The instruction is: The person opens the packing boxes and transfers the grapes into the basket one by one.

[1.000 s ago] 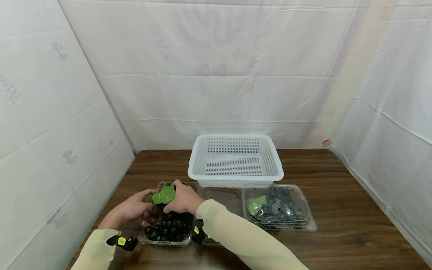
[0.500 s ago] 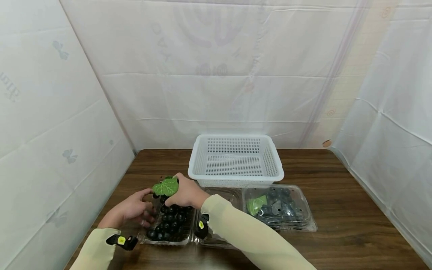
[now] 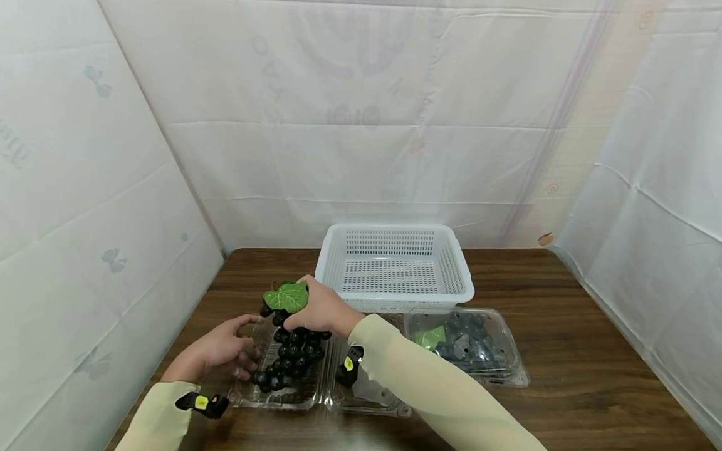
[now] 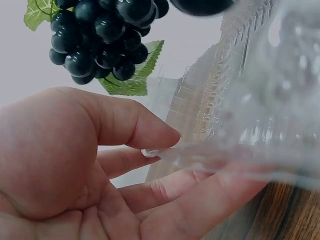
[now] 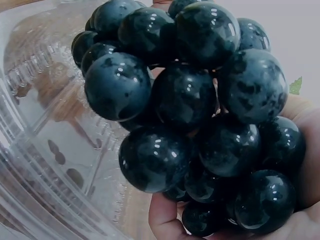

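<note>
My right hand grips a bunch of dark grapes near its top, by the green leaf. The bunch hangs tilted above the open clear plastic clamshell box. Up close in the right wrist view, glossy grapes hide most of that hand, with a fingertip showing below. My left hand holds the box's left side. Thumb and index finger pinch its clear rim in the left wrist view, other fingers lying along the outside wall. The box's lid lies folded open to the right, partly under my right forearm.
A white slotted plastic basket stands behind the boxes near the back wall. To the right lies a closed clear clamshell box with dark grapes and a green leaf inside. A brown wood-grain table carries everything, with white sheeting around it.
My right hand has lifted the grape bunch up out of the box, moving back and slightly right. The left hand has stayed at the box's side.
</note>
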### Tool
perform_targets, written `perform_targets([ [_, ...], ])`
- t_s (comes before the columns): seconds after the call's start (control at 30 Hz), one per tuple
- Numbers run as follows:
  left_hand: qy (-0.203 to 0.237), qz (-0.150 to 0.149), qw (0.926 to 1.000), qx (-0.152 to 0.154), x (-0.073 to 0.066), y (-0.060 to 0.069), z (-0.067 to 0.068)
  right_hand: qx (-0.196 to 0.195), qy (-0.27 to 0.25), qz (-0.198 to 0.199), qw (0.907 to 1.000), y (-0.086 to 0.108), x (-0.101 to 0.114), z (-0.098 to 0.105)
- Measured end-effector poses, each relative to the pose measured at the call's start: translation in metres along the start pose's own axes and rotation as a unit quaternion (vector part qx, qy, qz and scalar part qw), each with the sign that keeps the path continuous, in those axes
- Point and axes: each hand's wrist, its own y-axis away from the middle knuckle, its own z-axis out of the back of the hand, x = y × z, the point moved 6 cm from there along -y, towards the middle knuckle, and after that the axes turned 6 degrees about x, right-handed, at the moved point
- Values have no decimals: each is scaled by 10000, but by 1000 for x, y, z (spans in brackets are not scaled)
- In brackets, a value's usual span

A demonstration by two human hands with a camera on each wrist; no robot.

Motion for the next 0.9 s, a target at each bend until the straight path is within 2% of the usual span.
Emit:
perform_targets([
  [0.4, -65, 14, 10000, -22, 1, 0, 2, 105, -251, 163, 9995, 5, 9, 8],
  [0.7, -26, -68, 9999, 108, 0, 1, 1, 84, -257, 298, 9992, 8, 18, 22],
  [0.9, 55, -154, 9998, 127, 1, 0, 0, 59, -502, 454, 9977, 10, 21, 33],
])
